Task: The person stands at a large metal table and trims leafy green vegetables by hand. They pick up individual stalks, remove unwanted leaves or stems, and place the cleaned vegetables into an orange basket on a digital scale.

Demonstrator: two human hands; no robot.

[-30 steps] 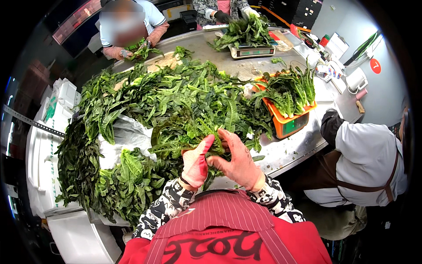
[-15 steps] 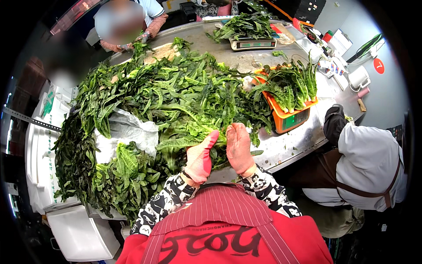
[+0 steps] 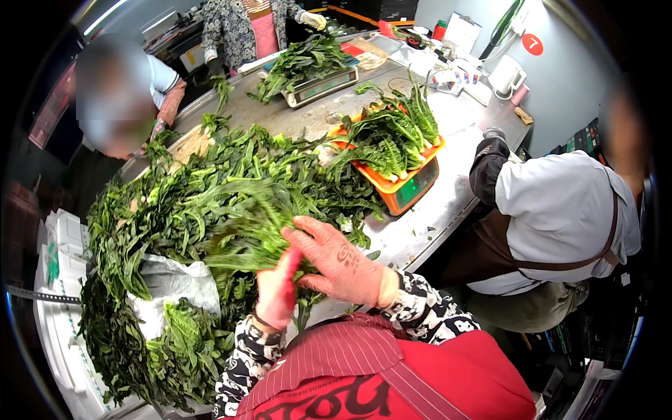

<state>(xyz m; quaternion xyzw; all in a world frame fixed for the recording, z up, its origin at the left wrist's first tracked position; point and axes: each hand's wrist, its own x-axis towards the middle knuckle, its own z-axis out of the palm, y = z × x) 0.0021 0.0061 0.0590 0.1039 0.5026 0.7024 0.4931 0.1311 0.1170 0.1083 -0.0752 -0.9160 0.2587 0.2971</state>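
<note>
A bunch of long leaf lettuce [image 3: 252, 227], blurred by motion, is held over the big pile. Its leaves fan toward the far left and its stem ends point at me. My left hand [image 3: 278, 288], in a pink glove, is closed around the stem end from the near side. Across the same stem end lies my gloved right hand [image 3: 343, 260], its fingers curled over the stalks and its thumb just below. The palms and the gripped stalks are partly hidden.
A lettuce pile [image 3: 154, 231] covers the table's left, with a white plastic sheet [image 3: 189, 288] showing. Right of it, an orange basket [image 3: 402, 175] of lettuce sits on a scale. Another loaded scale [image 3: 322, 87] stands farther back. Co-workers stand right, far left and at the back.
Both hands and the lettuce bunch have moved left in the view. My right hand has turned from upright beside the stalks to lying across them. The whole view has swung too.
</note>
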